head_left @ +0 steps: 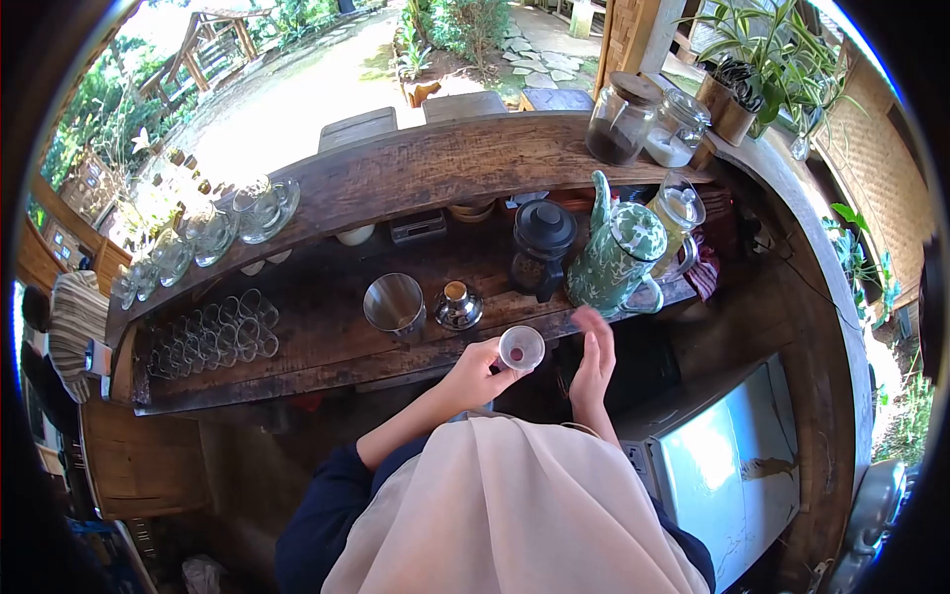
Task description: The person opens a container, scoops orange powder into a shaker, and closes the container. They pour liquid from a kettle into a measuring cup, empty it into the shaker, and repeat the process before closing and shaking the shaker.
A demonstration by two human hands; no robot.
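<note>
A: My left hand (482, 374) grasps the cup (522, 348), fingers and thumb at its side. Cup small, see-through, mouth up towards me.
B: And your right?
A: My right hand (592, 368) is released, fingers extended, just beside the cup but apart from it. Fingertips blurred.
B: Anything inside the cup?
A: A small dark reddish patch shows low down. Whether it is contents or something seen through the base, I cannot tell.
B: Cup's position?
A: In front of my chest, by the near edge of the counter (297, 368). How high above that edge, I cannot tell.
B: What stands nearest?
A: A rounded metal piece (459, 313) with a tan top, just left of the cup and further in. Left of that, a steel tumbler (396, 305), mouth up.
B: Beyond and to the right?
A: Dark press (543, 238), upright. Beside it a green pot (618, 255), mottled white, spout upward. Past it a glass jug (677, 210), partly hidden by the pot.
B: Further off?
A: Clear glasses (220, 335) in rows on the counter's left. On the raised ledge (435, 153), at the right, two jars: a dark-filled jar (616, 141) and a white-filled jar (673, 147).
</note>
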